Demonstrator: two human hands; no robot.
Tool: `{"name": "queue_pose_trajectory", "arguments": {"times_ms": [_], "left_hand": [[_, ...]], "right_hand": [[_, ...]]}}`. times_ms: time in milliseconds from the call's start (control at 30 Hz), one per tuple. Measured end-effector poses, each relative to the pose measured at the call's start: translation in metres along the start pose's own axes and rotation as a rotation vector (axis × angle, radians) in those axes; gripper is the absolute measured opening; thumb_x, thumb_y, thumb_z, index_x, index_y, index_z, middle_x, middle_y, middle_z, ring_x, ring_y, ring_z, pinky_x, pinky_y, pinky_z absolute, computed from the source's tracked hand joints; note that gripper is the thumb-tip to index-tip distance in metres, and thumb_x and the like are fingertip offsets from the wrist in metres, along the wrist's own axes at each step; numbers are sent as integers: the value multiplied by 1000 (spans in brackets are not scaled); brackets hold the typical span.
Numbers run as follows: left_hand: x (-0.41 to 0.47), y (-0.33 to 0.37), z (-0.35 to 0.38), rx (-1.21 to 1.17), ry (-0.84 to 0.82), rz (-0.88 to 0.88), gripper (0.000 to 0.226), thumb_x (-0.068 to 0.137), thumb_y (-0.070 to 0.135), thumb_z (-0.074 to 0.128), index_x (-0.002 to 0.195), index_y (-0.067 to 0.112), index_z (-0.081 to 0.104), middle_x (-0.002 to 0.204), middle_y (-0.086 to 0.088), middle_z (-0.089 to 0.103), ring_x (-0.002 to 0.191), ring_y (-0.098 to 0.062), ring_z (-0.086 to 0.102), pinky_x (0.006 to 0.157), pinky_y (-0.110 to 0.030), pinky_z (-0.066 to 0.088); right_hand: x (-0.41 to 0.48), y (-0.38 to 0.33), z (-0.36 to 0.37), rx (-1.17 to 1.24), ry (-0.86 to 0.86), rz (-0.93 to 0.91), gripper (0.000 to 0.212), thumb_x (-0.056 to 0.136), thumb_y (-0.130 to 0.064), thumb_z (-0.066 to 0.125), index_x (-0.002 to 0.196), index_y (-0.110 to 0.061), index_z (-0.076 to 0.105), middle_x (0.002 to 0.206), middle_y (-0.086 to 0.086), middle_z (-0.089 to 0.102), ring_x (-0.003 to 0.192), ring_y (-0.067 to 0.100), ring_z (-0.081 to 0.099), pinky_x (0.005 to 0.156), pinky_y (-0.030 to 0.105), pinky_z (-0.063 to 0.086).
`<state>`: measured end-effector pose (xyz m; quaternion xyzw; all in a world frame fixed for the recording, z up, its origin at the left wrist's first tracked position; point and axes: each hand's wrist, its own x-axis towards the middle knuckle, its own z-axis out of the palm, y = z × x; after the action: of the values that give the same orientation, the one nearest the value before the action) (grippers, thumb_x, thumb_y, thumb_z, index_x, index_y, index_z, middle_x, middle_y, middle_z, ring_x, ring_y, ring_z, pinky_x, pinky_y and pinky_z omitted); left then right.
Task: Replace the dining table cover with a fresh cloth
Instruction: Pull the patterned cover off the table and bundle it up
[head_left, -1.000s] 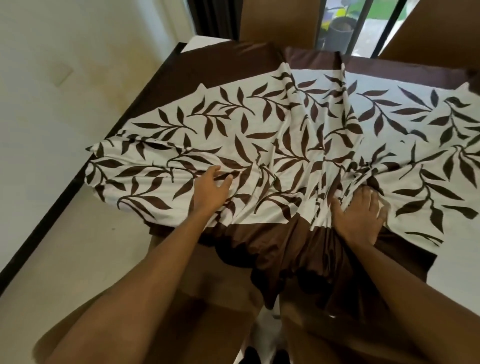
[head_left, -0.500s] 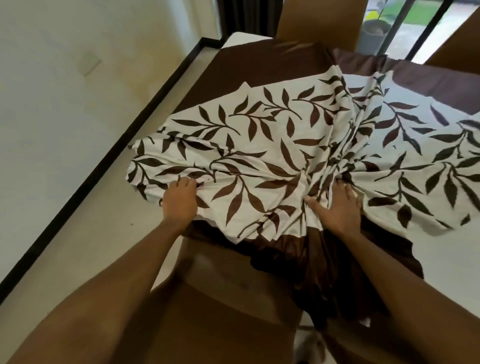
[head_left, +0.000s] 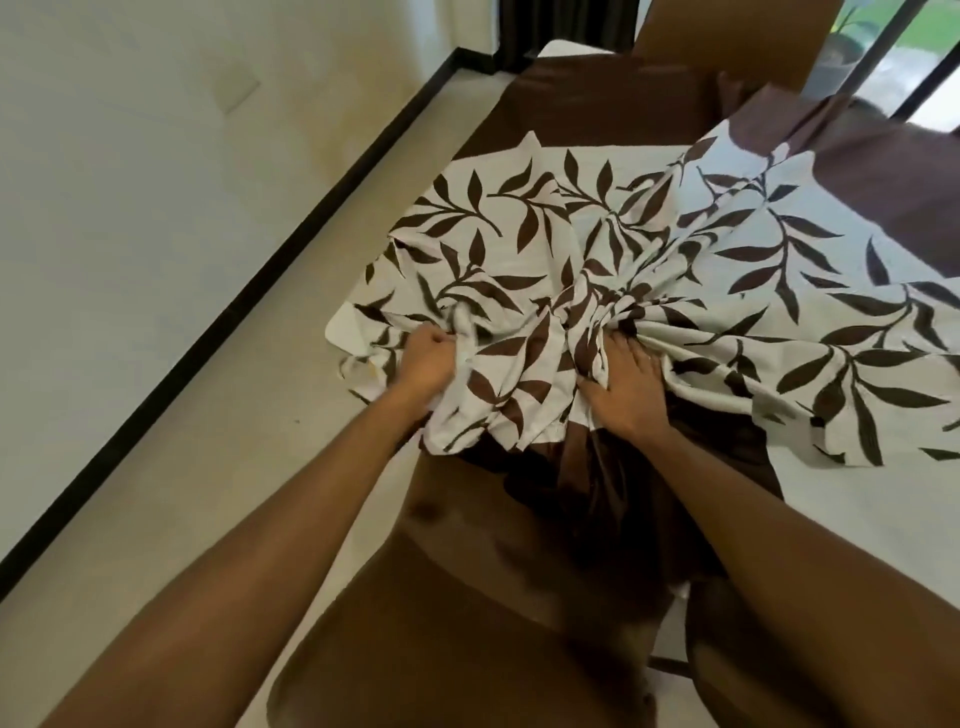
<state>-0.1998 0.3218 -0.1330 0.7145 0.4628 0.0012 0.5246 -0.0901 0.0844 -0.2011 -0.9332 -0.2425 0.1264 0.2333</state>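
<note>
A: What is seen first, taking the largest things?

B: The dining table (head_left: 883, 525) is seen running away to the upper right, its pale top bared at the near right. Most of it is covered by a leaf-print cloth (head_left: 691, 244), white with brown leaves and a plain brown border, gathered into folds at the near edge. A brown chair (head_left: 467, 613) is placed at that edge, and brown cloth is hung down over it.

A: And the hands?

B: The left hand (head_left: 428, 358) is closed into a fist, a bunch of the printed cloth being gripped near the table's near-left corner. The right hand (head_left: 626, 389) is laid palm-down on the bunched folds just beside it, fingers (head_left: 618, 345) partly curled and pressed into the fabric; whether cloth is pinched beneath cannot be told.
</note>
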Motion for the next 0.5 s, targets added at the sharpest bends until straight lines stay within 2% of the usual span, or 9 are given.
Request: {"name": "queue_pose_trajectory", "arguments": {"times_ms": [67,167,233,333,433,500], "left_hand": [[-17,4,23,-6,-145,-32,16,82,19,55,92,9,63,91,-7,66,86,-23,63,68,-33,51],[-42,14,55,-32,-311,-150,22,90,11,52,105,4,67,94,-10,70,82,-23,65,61,-26,51],[-66,22,79,3,-355,-145,24,94,6,46,107,-1,66,89,-9,67,74,-18,61,56,-24,46],[-89,31,115,49,-350,-51,21,96,8,48,82,7,63,74,-4,58,65,-15,53,52,-22,40],[-105,44,158,114,-352,108,24,94,13,51,79,1,66,84,-9,66,82,-27,63,70,-33,51],[-130,60,195,179,-377,188,31,96,17,52,67,8,59,75,-8,61,80,-30,61,70,-35,47]], "right_hand": [[-1,8,-4,37,-16,-40,75,90,-44,43,157,-11,34,161,11,37,151,32,28,125,45,12],[-9,15,-11,68,-43,-108,68,90,-31,40,154,-7,39,158,14,43,148,33,34,124,44,19],[-21,22,-16,143,-18,-160,61,91,-20,40,151,-8,46,153,13,50,144,30,41,123,43,26],[-50,42,-26,256,49,-140,59,89,-11,42,147,-9,51,149,9,55,142,24,46,122,41,32],[-80,62,-41,337,105,-60,61,85,-8,44,145,-9,55,146,1,55,138,15,48,120,33,34],[-101,81,-56,381,156,-1,54,84,-7,44,135,-8,62,134,-3,61,126,13,54,111,27,40]]}}
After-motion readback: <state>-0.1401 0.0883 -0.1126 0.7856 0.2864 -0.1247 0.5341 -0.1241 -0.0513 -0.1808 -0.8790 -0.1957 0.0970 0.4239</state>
